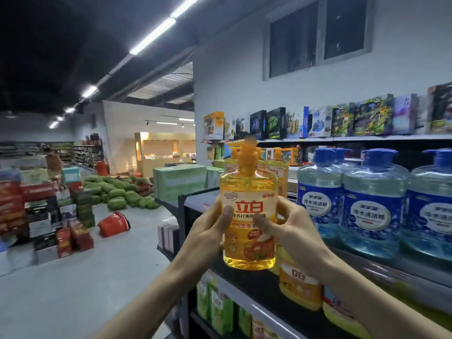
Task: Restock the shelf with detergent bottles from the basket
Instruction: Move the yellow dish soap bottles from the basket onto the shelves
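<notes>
Two hands, left hand (210,231) and right hand (286,226), clasp the yellow bottle (248,216) (upright) above the shelf (256,285).

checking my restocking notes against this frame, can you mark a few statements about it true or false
1. The left hand and the right hand both grip the yellow detergent bottle. True.
2. Its pump cap is blue. False: it is orange.
3. Blue-capped bottles stand on the shelf to its right. True.
4. The red basket on the floor stands upright. False: it lies tipped over.
5. Watermelons are piled on the floor behind. True.
</notes>
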`<state>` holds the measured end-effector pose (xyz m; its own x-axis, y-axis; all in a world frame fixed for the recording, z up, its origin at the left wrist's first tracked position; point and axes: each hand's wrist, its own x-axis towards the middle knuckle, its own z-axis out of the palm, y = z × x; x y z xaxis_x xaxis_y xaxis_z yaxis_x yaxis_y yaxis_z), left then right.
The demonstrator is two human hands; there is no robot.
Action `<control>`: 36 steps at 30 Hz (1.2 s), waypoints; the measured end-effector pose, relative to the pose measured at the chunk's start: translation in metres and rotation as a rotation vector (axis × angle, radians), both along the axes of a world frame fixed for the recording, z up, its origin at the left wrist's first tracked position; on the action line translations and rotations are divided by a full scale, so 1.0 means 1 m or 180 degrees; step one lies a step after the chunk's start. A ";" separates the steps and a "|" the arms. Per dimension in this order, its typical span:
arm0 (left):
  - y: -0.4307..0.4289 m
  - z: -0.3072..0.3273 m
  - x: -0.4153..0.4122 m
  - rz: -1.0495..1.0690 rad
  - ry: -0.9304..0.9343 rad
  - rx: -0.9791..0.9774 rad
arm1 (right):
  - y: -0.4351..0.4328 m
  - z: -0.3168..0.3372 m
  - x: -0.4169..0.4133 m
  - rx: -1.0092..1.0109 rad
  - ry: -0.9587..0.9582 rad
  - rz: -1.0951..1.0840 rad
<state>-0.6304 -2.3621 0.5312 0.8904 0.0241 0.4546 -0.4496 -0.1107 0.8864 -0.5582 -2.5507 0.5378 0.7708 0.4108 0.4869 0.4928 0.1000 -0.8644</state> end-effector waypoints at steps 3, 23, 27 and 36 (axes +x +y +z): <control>0.022 0.007 0.039 0.0043 -0.0142 0.0015 | 0.022 0.010 0.037 -0.0005 -0.0118 -0.0082; 0.074 0.022 0.300 0.0028 -0.0302 -0.0548 | 0.114 0.020 0.268 0.0163 -0.0176 -0.0612; 0.081 0.020 0.331 -0.0132 -0.0346 -0.0565 | 0.123 0.013 0.290 0.0217 -0.0073 -0.0773; 0.087 0.015 0.393 -0.0535 -0.0152 -0.0376 | 0.124 0.010 0.319 0.0086 0.0250 -0.1282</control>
